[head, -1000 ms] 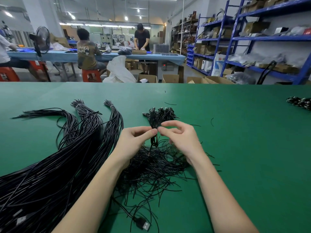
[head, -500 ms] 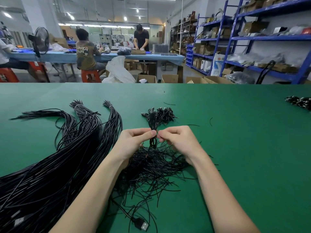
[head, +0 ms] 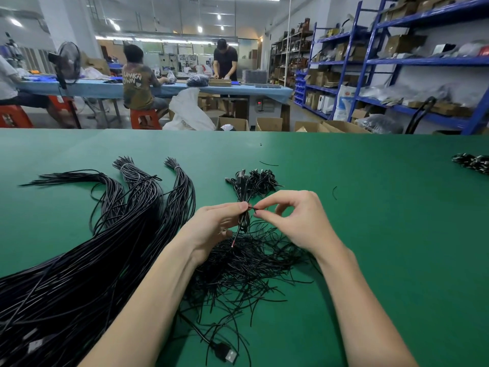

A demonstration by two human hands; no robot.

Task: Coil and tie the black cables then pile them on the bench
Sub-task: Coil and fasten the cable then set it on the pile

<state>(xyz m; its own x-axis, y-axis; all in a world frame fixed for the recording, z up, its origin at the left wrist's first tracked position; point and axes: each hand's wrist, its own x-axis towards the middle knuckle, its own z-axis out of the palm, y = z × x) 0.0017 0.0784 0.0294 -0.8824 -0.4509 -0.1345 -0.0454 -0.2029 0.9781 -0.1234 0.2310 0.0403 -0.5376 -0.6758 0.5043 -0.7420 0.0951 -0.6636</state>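
Now tying: left hand fingers clamp the coiled cable; right hand fingers pinch the tie wire. Twist snug beside the left fingertips, coil held tight.

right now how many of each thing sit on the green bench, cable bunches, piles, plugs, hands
long cable bunches fanned at left: 3
coiled-cable piles: 2 (centre, far right)
loose tie-wire heap: 1
usb plug near edge: 1
hands at work: 2 (left, right)
total: 9
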